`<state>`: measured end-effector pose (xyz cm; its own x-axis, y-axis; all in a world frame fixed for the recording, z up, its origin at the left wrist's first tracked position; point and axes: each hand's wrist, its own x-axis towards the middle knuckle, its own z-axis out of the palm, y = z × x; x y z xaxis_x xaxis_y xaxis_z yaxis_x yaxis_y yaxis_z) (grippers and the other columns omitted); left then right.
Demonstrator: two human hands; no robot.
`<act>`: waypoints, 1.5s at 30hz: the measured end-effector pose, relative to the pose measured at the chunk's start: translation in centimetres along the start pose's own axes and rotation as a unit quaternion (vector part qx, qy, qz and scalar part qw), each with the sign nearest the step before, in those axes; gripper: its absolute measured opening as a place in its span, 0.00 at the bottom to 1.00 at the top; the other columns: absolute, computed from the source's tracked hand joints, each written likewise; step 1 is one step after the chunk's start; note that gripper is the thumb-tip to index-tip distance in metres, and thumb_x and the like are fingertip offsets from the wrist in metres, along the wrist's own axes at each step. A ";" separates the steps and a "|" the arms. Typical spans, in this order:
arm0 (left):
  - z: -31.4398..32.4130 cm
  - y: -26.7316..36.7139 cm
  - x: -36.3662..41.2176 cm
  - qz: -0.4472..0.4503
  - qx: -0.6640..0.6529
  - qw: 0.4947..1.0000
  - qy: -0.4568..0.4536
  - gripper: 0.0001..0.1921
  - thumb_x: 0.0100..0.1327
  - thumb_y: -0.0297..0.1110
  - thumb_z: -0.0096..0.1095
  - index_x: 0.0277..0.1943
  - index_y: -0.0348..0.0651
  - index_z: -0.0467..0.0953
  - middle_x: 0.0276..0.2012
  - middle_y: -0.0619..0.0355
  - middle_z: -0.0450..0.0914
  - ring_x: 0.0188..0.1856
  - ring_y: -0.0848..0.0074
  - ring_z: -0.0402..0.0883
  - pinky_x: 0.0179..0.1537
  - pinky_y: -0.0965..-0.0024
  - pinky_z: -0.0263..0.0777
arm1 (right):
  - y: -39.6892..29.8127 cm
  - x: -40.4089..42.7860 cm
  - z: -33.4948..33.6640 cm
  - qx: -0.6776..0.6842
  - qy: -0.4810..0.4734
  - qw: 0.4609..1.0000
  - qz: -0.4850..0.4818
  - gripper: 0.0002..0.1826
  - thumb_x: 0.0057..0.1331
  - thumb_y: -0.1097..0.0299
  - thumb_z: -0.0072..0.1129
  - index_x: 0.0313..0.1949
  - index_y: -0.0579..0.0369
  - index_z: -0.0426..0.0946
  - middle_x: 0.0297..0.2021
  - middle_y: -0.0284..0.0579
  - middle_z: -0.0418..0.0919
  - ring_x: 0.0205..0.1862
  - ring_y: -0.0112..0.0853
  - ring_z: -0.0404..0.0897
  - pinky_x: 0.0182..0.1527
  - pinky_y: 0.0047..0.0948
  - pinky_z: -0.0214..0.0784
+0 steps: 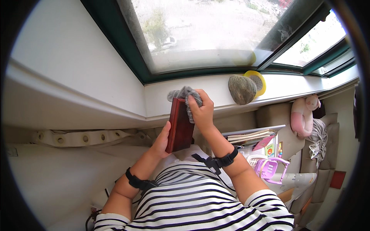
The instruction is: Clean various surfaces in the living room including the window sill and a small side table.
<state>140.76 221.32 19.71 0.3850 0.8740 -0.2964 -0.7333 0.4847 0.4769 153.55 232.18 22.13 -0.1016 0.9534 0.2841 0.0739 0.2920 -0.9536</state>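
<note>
A dark red wooden box or frame (180, 127) is held up in front of me, tilted, near the window sill. My left hand (162, 141) grips its lower left edge, thumb along the side. In my right hand (202, 109) is a fluffy grey cloth (185, 93), pressed against the top right edge of the wooden piece. Part of the cloth hangs past the top corner on the left. The fingers behind the wood are hidden.
On the white sill (215, 99) stand a greenish-brown stone-like object (242, 90) and a yellow roll (262, 83). A purple plastic basket (267, 169), books (251, 136) and a pink neck pillow (299, 115) lie to the right. A green-framed window (202, 31) is ahead.
</note>
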 end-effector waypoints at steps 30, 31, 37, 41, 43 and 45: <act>2.4 5.1 2.3 0.212 0.215 0.953 -0.019 0.32 0.65 0.57 0.42 0.57 0.33 0.63 0.49 0.51 0.74 0.47 0.73 0.76 0.50 0.70 0.71 | -3.0 2.6 1.2 0.349 0.043 0.932 0.090 0.19 0.69 0.58 0.44 0.50 0.61 0.66 0.41 0.37 0.73 0.40 0.20 0.69 0.45 0.20 0.62; 2.5 5.4 2.7 0.212 0.215 0.953 -0.019 0.32 0.65 0.57 0.42 0.57 0.33 0.63 0.49 0.51 0.74 0.47 0.73 0.76 0.50 0.70 0.71 | -3.4 2.6 1.2 0.298 0.057 0.950 0.069 0.19 0.69 0.57 0.45 0.49 0.61 0.67 0.40 0.36 0.72 0.39 0.20 0.68 0.44 0.20 0.62; 4.4 7.6 3.5 0.342 0.399 0.840 0.130 0.32 0.65 0.59 0.41 0.47 0.30 0.71 0.38 0.54 0.78 0.41 0.73 0.78 0.41 0.77 0.70 | -3.2 2.3 -0.5 0.183 0.021 0.983 0.018 0.15 0.64 0.61 0.55 0.43 0.58 0.68 0.31 0.32 0.70 0.34 0.18 0.65 0.39 0.18 0.61; 5.9 9.2 2.2 0.271 0.586 0.763 0.019 0.30 0.64 0.58 0.45 0.46 0.32 0.72 0.35 0.54 0.78 0.39 0.76 0.77 0.40 0.78 0.69 | -3.4 4.7 -4.6 0.109 -0.123 0.986 0.008 0.15 0.55 0.67 0.64 0.39 0.59 0.72 0.29 0.36 0.75 0.32 0.20 0.70 0.37 0.21 0.65; 6.7 10.5 1.0 0.160 0.296 0.942 0.005 0.26 0.64 0.52 0.50 0.49 0.33 0.70 0.37 0.55 0.78 0.39 0.79 0.76 0.42 0.77 0.68 | -4.4 5.2 -5.7 0.045 -0.208 0.977 -0.002 0.15 0.53 0.68 0.65 0.38 0.60 0.73 0.29 0.38 0.76 0.32 0.22 0.71 0.37 0.22 0.65; 6.8 10.7 1.4 0.101 0.388 0.916 -0.004 0.22 0.63 0.44 0.54 0.51 0.33 0.69 0.39 0.56 0.77 0.41 0.81 0.75 0.43 0.76 0.69 | -4.8 5.1 -5.9 -0.019 -0.294 0.956 -0.014 0.16 0.51 0.69 0.67 0.37 0.60 0.74 0.28 0.41 0.76 0.31 0.24 0.72 0.37 0.23 0.66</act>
<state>137.30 227.95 30.00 0.2918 0.9473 -0.1321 -0.1715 0.1877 0.9671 158.52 236.06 28.71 -0.6425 0.7414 0.1935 0.0986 0.3304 -0.9387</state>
